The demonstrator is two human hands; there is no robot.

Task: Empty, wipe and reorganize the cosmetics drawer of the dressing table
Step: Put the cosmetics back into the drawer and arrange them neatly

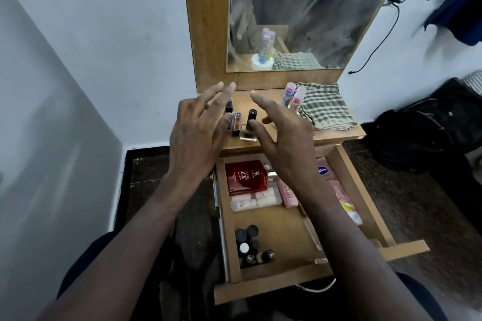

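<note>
1. The drawer (307,276) stands pulled out under the tabletop, nearest the person. Dark-capped vials (251,245) cluster in its front left corner: light, smooth, prone to roll, best pinched by the cap.
2. Further back lie a red box (246,176) and pink tubes (339,190). The box is stiff and takes a grip on its sides; the tubes are soft.
3. The left hand (194,135) and right hand (284,138) hover apart over glass bottles (249,125) on the top, fingers spread, holding nothing.
4. Beyond lies a soft cloth (324,107).

The red box (246,177) in the drawer (281,242) reads "RED ZX"; the pink tube (336,187) beside it shows letters "line".
</note>
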